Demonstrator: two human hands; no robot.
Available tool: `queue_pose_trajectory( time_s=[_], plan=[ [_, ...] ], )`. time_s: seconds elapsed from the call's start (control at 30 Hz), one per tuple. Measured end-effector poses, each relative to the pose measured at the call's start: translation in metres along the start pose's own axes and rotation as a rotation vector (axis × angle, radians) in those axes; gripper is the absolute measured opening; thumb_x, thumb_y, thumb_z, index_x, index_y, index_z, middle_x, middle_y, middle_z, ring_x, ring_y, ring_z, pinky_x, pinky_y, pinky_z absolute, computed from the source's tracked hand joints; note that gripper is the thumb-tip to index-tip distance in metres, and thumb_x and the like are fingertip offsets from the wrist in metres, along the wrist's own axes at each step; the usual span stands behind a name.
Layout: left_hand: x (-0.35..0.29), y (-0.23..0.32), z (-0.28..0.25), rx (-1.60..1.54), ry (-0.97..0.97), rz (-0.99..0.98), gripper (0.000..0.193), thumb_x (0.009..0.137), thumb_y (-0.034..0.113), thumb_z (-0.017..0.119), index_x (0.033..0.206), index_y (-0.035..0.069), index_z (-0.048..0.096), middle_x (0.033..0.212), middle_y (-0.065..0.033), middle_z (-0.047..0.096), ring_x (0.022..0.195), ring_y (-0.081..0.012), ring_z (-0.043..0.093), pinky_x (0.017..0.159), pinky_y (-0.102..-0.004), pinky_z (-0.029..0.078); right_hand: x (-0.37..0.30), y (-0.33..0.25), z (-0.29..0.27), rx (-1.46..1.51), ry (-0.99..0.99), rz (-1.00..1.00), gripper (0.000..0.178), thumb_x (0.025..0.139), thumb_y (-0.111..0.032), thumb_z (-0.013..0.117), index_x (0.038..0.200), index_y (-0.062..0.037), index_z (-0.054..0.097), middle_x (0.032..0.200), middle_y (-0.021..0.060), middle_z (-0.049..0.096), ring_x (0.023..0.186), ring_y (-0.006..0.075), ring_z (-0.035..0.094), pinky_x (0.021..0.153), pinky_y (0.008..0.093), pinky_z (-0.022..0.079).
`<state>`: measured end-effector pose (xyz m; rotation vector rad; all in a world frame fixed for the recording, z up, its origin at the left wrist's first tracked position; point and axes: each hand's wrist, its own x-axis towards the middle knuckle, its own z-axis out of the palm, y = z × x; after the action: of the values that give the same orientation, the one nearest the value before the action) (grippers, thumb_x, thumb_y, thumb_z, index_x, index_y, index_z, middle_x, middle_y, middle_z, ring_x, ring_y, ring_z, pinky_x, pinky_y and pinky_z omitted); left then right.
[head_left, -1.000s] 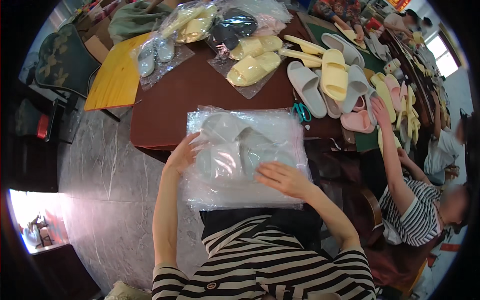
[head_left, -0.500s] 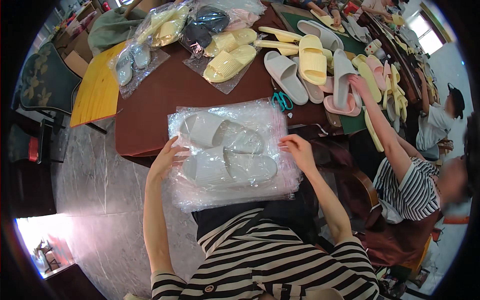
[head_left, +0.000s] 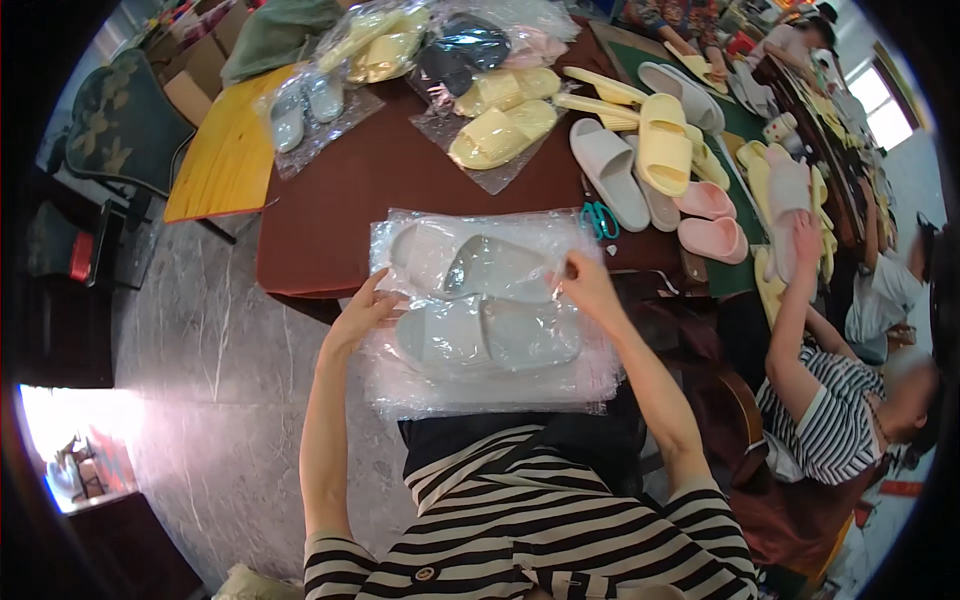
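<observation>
A pair of light grey slippers (head_left: 450, 335) lies side by side inside a clear plastic bag (head_left: 530, 352), on top of a stack of clear bags (head_left: 480, 395) at the near edge of the table, above my lap. My left hand (head_left: 362, 318) rests at the bag's left edge by the slippers' toe ends, fingers spread. On the opposite side, my right hand (head_left: 590, 288) pinches the bag's right edge near the heel of the farther slipper. Its fingertips are bent together over the film.
The brown table (head_left: 370, 180) carries bagged yellow slippers (head_left: 500, 135), a bagged light blue pair (head_left: 290, 115), loose grey and yellow slippers, and teal-handled scissors (head_left: 600, 220). At right, a co-worker's hand (head_left: 806, 238) touches a slipper. A yellow board (head_left: 220, 150) adjoins the table's left.
My right hand has come inward from beside the bag and closed on its edge. My left hand stays at the left edge. The co-worker has moved a grey slipper farther right. The view has shifted.
</observation>
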<state>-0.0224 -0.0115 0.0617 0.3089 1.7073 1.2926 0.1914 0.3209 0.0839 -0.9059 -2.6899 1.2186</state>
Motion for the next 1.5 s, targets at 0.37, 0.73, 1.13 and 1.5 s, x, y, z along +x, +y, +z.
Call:
queue_pose_trajectory(
  time_s=[0.37,0.73,1.13,1.5],
  plan=[
    [-0.006,-0.008,0.014,-0.158,0.109,0.023,0.063,0.099,0.019,0.051,0.155,0.011,0.022,0.117,-0.0150,0.065,0.093,-0.0195,0.067,0.077,-0.0324,0.056,0.048,0.022,-0.007,0.254,-0.062,-0.158,0.041,0.091,-0.027,0.068,0.118,0.0018,0.056,0.090,0.0092,0.068,0.080,0.0156,0.062,0.072,0.0311,0.050],
    [0.000,-0.039,0.023,0.367,0.293,0.229,0.065,0.089,-0.002,0.049,0.151,0.010,0.032,0.086,-0.0140,0.065,0.064,-0.0214,0.069,0.062,-0.0341,0.057,0.007,0.041,-0.009,0.044,-0.317,-0.293,0.081,0.089,-0.022,0.069,0.155,-0.0107,0.024,0.145,0.0178,0.044,0.129,0.0328,0.047,0.106,0.0376,0.040],
    [-0.017,-0.018,0.029,0.131,0.362,0.213,0.050,0.093,0.002,0.047,0.143,0.011,0.047,0.078,-0.0121,0.062,0.071,-0.0195,0.068,0.065,-0.0355,0.056,-0.003,0.039,-0.007,0.380,-0.447,-0.160,0.039,0.084,-0.001,0.064,0.122,-0.0075,0.064,0.118,0.0084,0.056,0.096,0.0161,0.058,0.083,0.0291,0.046],
    [-0.043,-0.024,0.040,1.275,0.679,0.204,0.047,0.084,0.000,0.051,0.130,0.007,0.054,0.110,-0.0139,0.060,0.105,-0.0322,0.059,0.082,-0.0457,0.048,0.009,0.060,-0.026,0.306,-0.480,-0.052,0.040,0.084,0.000,0.065,0.122,-0.0130,0.066,0.098,0.0010,0.053,0.083,0.0091,0.054,0.074,0.0240,0.045]
  ],
)
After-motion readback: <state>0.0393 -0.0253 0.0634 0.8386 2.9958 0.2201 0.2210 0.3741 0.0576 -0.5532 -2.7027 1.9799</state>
